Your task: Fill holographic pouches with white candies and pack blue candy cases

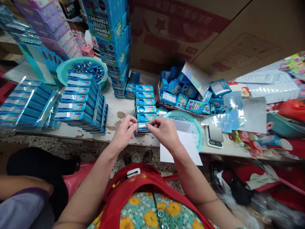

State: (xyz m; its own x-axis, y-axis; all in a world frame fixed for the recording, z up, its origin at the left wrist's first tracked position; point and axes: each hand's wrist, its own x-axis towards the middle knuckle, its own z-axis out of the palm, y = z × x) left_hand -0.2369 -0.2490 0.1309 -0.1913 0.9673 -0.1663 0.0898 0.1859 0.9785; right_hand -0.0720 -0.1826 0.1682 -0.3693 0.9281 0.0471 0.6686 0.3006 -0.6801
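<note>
White bench (114, 106) — row of blue rectangular tins (145, 101) marked "CARAMELO" at its front edge; left hand (124, 133) and right hand (165, 131), nearly closed, touch the nearest tin (142, 126), grip unclear — behind, blue cardboard cartons (107, 41), "CARAMELO MACIZO".

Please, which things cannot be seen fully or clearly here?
Head view:
Nearest blue rectangular tin: partly covered by the left hand and right hand.
Round turquoise basin of pale pellets: partly covered by white paper.
Tall stack of blue cardboard boxes: top cut off by upper edge.
Grey square scale: display too small to read.
</note>
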